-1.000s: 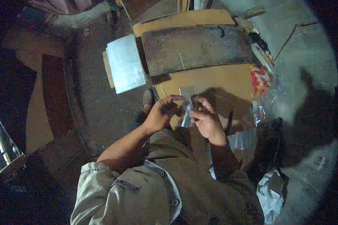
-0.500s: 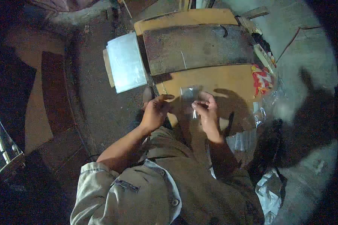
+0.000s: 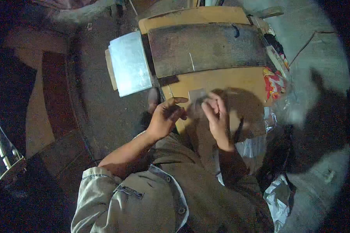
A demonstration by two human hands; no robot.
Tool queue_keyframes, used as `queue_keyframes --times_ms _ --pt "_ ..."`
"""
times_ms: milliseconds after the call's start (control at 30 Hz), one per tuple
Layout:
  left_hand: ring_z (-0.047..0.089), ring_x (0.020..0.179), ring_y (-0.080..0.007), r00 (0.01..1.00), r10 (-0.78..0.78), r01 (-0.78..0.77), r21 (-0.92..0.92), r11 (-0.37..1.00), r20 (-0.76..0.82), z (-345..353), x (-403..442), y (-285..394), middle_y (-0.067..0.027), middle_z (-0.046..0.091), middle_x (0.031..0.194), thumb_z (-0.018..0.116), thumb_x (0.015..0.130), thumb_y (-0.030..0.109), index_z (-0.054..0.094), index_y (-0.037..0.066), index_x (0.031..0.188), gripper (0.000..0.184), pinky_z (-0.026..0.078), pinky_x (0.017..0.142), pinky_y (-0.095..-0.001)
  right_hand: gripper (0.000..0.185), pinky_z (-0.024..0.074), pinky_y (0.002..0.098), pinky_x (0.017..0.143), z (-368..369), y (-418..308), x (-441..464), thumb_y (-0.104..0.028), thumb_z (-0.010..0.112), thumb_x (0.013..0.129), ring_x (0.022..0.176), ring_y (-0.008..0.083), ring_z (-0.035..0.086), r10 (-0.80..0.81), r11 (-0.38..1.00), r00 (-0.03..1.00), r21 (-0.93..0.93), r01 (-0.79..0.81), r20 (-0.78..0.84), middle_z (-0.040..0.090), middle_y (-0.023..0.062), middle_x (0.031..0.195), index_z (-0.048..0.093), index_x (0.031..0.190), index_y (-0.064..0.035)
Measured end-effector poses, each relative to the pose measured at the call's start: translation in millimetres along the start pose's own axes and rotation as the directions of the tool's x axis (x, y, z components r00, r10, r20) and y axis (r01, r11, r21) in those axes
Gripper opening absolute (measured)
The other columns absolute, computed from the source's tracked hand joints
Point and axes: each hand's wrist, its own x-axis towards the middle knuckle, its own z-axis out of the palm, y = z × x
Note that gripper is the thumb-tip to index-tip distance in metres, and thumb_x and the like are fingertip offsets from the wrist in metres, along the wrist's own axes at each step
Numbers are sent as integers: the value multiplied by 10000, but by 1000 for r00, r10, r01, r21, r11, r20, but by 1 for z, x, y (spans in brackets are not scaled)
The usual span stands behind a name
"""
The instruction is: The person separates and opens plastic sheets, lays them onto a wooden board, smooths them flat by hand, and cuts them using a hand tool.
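A small clear plastic piece [image 3: 197, 94], perhaps a bag, is above the tan board in front of me; its lower part is blurred and hard to see. My right hand [image 3: 218, 116] is at its right edge, thumb and fingers bent toward it and seeming to grip it. On the other side, my left hand [image 3: 164, 119] has its index finger stretched toward the plastic, thumb apart below and the other fingers curled. That fingertip is close to the left edge; whether it touches I cannot tell.
A dark worn panel [image 3: 208, 48] lies across the tan board [image 3: 237, 77]. Left of it is a stack of shiny clear sheets [image 3: 130, 66]. A red and yellow packet [image 3: 274, 83] and crumpled clear plastic [image 3: 270, 118] lie at the right. A white crumpled bag [image 3: 278, 202] is lower right.
My left hand has moved right, toward the plastic. My right hand has shifted slightly right and its fingers have changed pose. The bright fold below the plastic no longer shows.
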Motion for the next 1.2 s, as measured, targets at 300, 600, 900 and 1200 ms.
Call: queue_keyframes --times_ms 300,600,900,1200 --pt "602 854 -132 998 -59 58 -44 997 -21 15 19 7 -89 648 911 547 907 37 546 -36 1119 225 488 772 -278 130 444 240 696 5 9 4 -96 649 830 760 73 540 44 961 935 241 -136 353 605 -1 841 604 940 -45" --pt "582 857 -107 997 -5 6 17 1000 -78 16 46 -14 -56 641 909 581 903 74 601 -30 968 125 478 770 -263 225 441 232 604 -8 0 23 -182 702 801 685 64 543 232 933 890 168 -318 393 601 15 790 592 948 -52" --pt "601 874 -131 988 35 -34 10 999 -153 11 64 -7 -57 636 932 563 903 33 594 -3 1005 113 496 782 -280 255 412 238 541 2 -2 41 -280 687 834 586 82 514 471 747 822 351 -564 319 549 -12 718 589 942 -71" --pt "592 889 -119 995 2 22 236 972 -100 7 71 0 -59 626 955 583 873 -10 589 -2 1022 149 493 764 -263 276 382 217 526 -2 6 60 -306 673 837 588 55 464 416 731 742 292 -617 525 555 -39 770 589 979 -84"
